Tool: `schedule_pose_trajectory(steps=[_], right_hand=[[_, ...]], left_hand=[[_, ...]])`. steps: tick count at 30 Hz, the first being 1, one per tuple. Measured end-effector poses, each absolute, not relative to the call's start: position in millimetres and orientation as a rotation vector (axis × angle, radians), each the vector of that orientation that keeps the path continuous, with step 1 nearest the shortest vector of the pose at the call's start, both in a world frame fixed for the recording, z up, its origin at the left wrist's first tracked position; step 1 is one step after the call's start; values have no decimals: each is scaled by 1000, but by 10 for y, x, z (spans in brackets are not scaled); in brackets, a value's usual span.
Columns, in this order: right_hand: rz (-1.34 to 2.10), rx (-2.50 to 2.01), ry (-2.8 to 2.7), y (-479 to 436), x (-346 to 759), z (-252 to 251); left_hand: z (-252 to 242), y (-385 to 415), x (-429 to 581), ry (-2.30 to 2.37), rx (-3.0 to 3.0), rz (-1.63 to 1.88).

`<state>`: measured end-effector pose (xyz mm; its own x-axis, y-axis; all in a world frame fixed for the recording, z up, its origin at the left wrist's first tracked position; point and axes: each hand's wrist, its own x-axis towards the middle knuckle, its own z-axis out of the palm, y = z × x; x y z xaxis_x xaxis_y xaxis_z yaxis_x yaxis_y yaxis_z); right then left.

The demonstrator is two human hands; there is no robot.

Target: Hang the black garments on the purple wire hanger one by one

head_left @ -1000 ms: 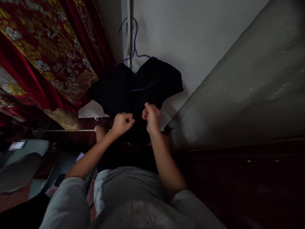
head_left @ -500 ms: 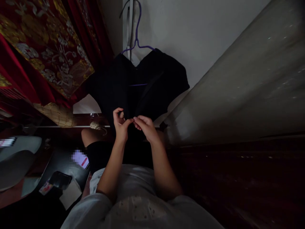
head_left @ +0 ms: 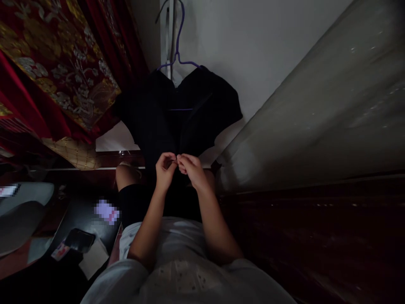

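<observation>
A black top (head_left: 202, 101) with an open front hangs from a purple hanger (head_left: 177, 55). At the lower part of its front opening, my left hand (head_left: 166, 169) is closed, thumb and fingers pinching the fabric edge. Close beside it, fingertips almost touching, my right hand (head_left: 191, 168) pinches the other front edge. Any button or small fastener between the fingertips is too dark and small to make out. The lower part of the top is lost in shadow over my lap.
Red embroidered curtain cloth (head_left: 72, 71) hangs at the left. A grey covered surface (head_left: 303, 126) slants along the right. Lower left, a dark stool-like surface (head_left: 79, 211) carries a lit phone (head_left: 107, 212), a dark phone (head_left: 79, 240) and paper (head_left: 94, 258).
My left fingers, raised and spread before, have curled down into a pinch beside the right hand. My knee has shifted slightly right, and the view has moved a little.
</observation>
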<state>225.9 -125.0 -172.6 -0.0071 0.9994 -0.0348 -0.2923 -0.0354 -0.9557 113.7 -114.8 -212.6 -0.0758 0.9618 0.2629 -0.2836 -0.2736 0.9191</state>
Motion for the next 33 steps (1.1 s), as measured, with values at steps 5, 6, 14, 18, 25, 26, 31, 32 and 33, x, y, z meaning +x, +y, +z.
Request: schedule_pose_trajectory(steps=[5, 6, 14, 18, 25, 26, 31, 32, 33], right_hand=[[1350, -1044, -1065, -1288, 2307, -1708], [1368, -1045, -1097, -1297, 2307, -1698], [1350, -1003, -832, -1086, 2341, -1781], [1169, -1221, -912, -496, 2320, -1860], [956, -1635, -1124, 368, 2155, -1979], [1008, -1637, -1100, 320, 2149, -2052], [1184, -1533, -959, -388, 2142, -2427], [1183, -1495, -934, -552, 2138, -2460], [1177, -1455, -916, -702, 2132, -2472]], left_hand=[[-2074, -1192, 1155, 938, 1476, 1510], [-2050, -1210, 1159, 993, 1552, 1526], [-2009, -1216, 1196, 1107, 1640, 1530], [-2157, -1163, 1122, 1147, 1515, 1476], [-2299, -1177, 983, 1182, 1463, 1406], [-2306, -1171, 970, 1184, 1464, 1412], [-2380, -1090, 941, 1260, 1454, 1454], [-2400, -1075, 947, 1278, 1454, 1442], [-2418, -1063, 958, 1286, 1465, 1423]])
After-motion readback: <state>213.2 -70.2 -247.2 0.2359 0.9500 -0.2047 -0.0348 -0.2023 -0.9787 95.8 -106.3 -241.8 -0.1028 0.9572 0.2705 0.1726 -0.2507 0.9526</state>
